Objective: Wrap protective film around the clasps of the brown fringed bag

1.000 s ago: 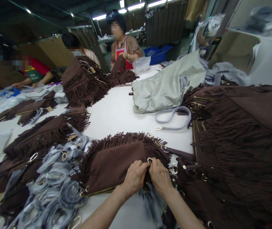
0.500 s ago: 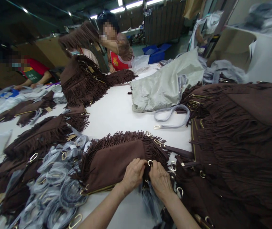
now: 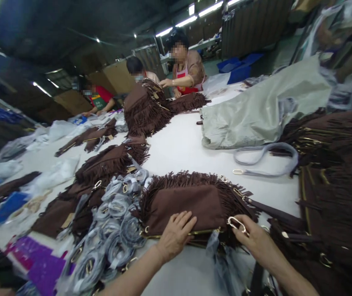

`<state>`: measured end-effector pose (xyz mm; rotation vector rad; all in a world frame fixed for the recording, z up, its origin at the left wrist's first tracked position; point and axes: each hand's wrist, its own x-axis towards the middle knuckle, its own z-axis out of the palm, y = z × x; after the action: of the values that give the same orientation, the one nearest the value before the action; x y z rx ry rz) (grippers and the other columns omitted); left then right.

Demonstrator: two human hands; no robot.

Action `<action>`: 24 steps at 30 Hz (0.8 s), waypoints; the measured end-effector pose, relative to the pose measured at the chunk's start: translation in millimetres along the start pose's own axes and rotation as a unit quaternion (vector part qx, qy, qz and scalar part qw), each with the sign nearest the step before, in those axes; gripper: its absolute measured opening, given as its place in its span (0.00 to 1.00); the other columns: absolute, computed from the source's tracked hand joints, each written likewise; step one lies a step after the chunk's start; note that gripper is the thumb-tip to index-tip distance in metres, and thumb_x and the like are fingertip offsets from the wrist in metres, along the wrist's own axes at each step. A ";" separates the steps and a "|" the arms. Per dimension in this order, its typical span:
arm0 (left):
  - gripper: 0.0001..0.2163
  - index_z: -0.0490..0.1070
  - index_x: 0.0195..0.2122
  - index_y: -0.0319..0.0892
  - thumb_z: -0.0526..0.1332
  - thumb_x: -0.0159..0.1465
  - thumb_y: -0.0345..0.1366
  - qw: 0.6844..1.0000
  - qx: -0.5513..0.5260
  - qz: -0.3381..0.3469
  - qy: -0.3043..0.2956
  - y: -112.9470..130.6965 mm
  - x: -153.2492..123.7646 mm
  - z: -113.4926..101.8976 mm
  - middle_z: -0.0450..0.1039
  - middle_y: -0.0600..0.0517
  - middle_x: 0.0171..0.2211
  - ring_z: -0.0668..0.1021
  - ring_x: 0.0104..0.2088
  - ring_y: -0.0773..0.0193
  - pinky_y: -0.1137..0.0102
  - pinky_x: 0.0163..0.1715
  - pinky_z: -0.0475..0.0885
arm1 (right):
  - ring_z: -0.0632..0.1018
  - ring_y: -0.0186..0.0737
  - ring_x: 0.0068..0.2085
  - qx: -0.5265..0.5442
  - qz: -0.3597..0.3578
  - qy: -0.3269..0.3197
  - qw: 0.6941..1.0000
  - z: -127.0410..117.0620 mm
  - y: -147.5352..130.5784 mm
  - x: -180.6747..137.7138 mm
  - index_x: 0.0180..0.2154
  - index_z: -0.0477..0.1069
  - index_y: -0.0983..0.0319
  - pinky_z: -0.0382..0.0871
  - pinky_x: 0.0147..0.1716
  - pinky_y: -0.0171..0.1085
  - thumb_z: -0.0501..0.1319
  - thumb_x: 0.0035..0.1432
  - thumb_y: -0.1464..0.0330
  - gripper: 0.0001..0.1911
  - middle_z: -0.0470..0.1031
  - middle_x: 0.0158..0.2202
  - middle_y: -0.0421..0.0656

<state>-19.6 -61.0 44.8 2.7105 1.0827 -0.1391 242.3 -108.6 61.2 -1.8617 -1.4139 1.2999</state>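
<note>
A brown fringed bag (image 3: 188, 205) lies flat on the table in front of me, its gold zip along the near edge. My left hand (image 3: 176, 233) rests on the bag's near side, fingers stretched out over the brown panel. At the right end, my right hand (image 3: 253, 238) pinches a gold oval clasp (image 3: 237, 224) between thumb and fingers. Whether the clasp is attached to the bag there, I cannot tell. Just below hangs a strap in clear plastic wrap (image 3: 217, 259). A dark strap (image 3: 274, 211) runs off the bag's far right corner.
Coiled wrapped straps (image 3: 120, 230) are heaped left of the bag. More fringed bags (image 3: 342, 172) pile up at right, others (image 3: 102, 164) at left. A grey-green sack (image 3: 250, 115) and a looped wrapped strap (image 3: 265, 160) lie beyond. Several people sit across the white table (image 3: 176, 144).
My hands, together at the bag's right end before, have parted. The left now lies flat on the bag; the right holds the gold clasp. The view has swung left.
</note>
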 end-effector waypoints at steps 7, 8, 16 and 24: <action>0.06 0.67 0.30 0.39 0.54 0.59 0.35 0.946 -0.241 -0.208 -0.059 -37.6 50.8 -63.1 0.71 0.53 0.28 0.73 0.33 0.63 0.72 0.34 0.65 | 0.68 0.48 0.47 -0.353 -0.154 0.182 0.905 -55.6 -41.8 44.6 0.45 0.65 0.60 0.59 0.44 0.45 0.50 0.56 0.74 0.15 0.68 0.46 0.48; 0.06 0.67 0.31 0.39 0.54 0.58 0.35 0.939 -0.261 -0.219 -0.051 -40.7 55.1 -64.7 0.71 0.52 0.30 0.73 0.34 0.62 0.71 0.35 0.65 | 0.66 0.50 0.50 -0.382 -0.158 0.236 0.880 -57.9 -41.6 45.6 0.48 0.63 0.61 0.58 0.47 0.47 0.52 0.56 0.74 0.17 0.66 0.49 0.50; 0.22 0.53 0.56 0.37 0.47 0.59 0.21 0.950 0.023 -0.030 0.311 -13.6 37.8 -16.0 0.57 0.37 0.55 0.59 0.59 0.54 0.59 0.55 0.58 | 0.72 0.39 0.39 -0.186 -0.142 0.226 0.946 44.6 29.8 -31.8 0.40 0.63 0.61 0.66 0.39 0.38 0.51 0.61 0.69 0.06 0.70 0.36 0.43; 0.25 0.56 0.58 0.44 0.46 0.60 0.22 0.973 0.228 -0.035 0.008 5.6 68.5 -47.9 0.58 0.33 0.55 0.62 0.55 0.41 0.45 0.49 0.58 | 0.74 0.45 0.38 -0.240 -0.035 0.194 0.951 84.5 26.0 -52.4 0.41 0.66 0.60 0.67 0.36 0.41 0.58 0.54 0.71 0.10 0.73 0.35 0.43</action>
<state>34.2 -7.7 80.8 3.0728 1.2867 -0.4263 179.2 -180.6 23.9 -2.1908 -1.6472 0.5283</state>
